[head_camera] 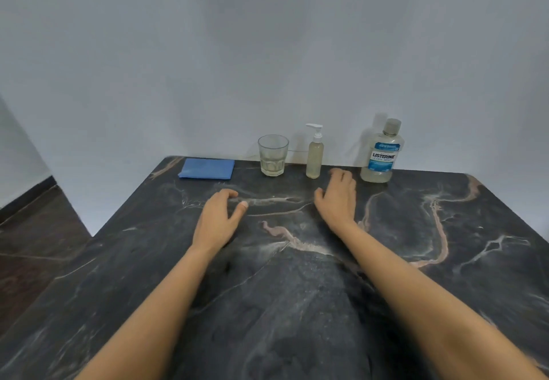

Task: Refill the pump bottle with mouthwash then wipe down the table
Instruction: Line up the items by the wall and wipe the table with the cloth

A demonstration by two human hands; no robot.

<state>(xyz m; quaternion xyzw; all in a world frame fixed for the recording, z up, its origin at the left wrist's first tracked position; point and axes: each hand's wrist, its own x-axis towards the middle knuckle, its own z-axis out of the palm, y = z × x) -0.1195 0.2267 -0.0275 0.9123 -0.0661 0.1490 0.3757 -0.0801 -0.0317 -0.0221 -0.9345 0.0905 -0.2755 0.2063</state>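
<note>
Mouthwash bottle (381,153) | label: LISTERINE COOL MINT | cap on | upright

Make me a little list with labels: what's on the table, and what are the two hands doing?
table: dark veined marble tabletop
back row, left to right: folded blue cloth, clear glass tumbler, slim clear pump bottle, capped Listerine mouthwash bottle
left hand: empty, loosely curled
right hand: empty, fingers relaxed, near both bottles
</note>
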